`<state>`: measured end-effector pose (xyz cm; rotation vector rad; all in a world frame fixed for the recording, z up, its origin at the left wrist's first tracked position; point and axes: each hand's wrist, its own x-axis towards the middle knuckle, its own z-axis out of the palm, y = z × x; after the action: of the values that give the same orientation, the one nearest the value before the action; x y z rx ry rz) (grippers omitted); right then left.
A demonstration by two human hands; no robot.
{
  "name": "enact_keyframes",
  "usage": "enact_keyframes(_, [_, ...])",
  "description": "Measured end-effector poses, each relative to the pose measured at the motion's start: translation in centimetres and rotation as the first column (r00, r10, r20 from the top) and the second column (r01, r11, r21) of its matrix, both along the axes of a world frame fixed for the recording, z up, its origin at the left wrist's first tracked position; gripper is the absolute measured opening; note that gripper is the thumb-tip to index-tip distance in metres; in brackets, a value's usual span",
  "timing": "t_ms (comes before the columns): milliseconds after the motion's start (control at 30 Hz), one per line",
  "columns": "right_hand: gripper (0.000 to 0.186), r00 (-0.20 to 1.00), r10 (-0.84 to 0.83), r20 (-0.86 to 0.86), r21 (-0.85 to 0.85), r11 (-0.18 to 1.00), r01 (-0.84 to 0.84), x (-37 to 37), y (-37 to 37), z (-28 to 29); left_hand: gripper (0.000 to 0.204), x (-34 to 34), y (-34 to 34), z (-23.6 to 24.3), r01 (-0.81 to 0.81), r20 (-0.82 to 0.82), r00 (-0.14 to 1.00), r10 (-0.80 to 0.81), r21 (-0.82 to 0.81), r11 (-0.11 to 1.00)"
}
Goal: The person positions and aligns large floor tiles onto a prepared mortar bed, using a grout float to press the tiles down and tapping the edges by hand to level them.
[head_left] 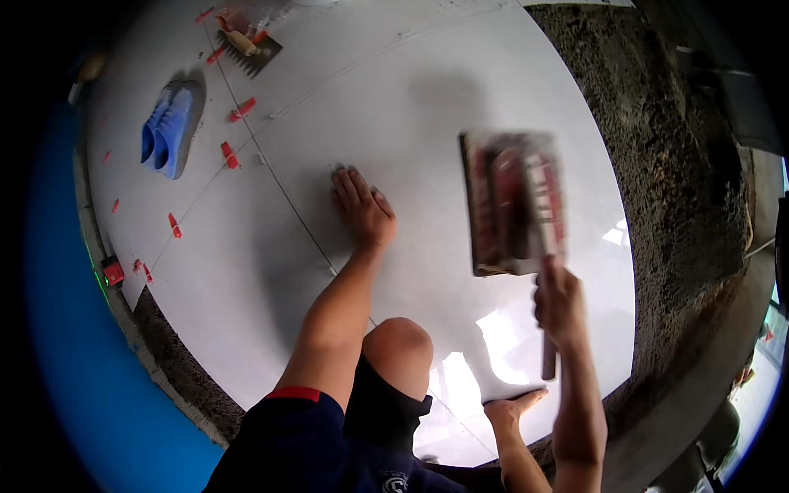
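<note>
My left hand (362, 211) presses down on a large glossy white floor tile (427, 238), fingers stretched out, just right of a tile joint. My right hand (560, 301) is closed round the handle of a large-headed tiling mallet (514, 201), blurred by motion. The mallet's head is a wide, dark red and pale rectangular block. It is held up over the right part of the tile, apart from its surface, and a soft shadow lies on the tile beyond it. My bare knee (399, 343) and foot (514, 404) are on the tile near me.
Red levelling wedges (229, 155) stand along the joints at left. Blue shoes (170, 127) and a notched trowel (251, 53) lie on tiles at far left. A red device with green light (113, 270) sits by the left edge. Rough dark mortar (678, 181) borders the right side.
</note>
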<state>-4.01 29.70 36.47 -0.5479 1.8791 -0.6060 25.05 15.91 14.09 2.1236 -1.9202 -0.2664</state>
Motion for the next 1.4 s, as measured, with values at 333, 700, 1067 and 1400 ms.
enact_keyframes(333, [0.053,0.792,0.291,-0.537,0.144,0.956,-0.255,2.2,15.4,-6.2,0.066,-2.1,1.7,1.9,-0.005,-0.031,1.0,0.004,-0.018,1.0])
enact_keyframes(700, [0.07,0.85,0.438,-0.293,0.159,0.899,-0.409,4.9,6.0,-9.1,0.074,0.8,2.7,1.4,0.147,-0.066,0.985,-0.16,-0.174,0.974])
enact_keyframes(1067, [0.061,0.88,0.38,-0.283,0.126,0.925,-0.359,5.4,6.8,0.8,0.084,10.1,24.6,1.1,0.609,-0.196,0.774,-0.602,-0.028,0.793])
enact_keyframes(1400, [0.062,0.902,0.069,-0.426,-0.627,0.697,-0.349,-4.5,20.4,6.4,0.09,10.0,26.9,4.8,0.505,0.11,0.805,-0.583,0.39,0.77])
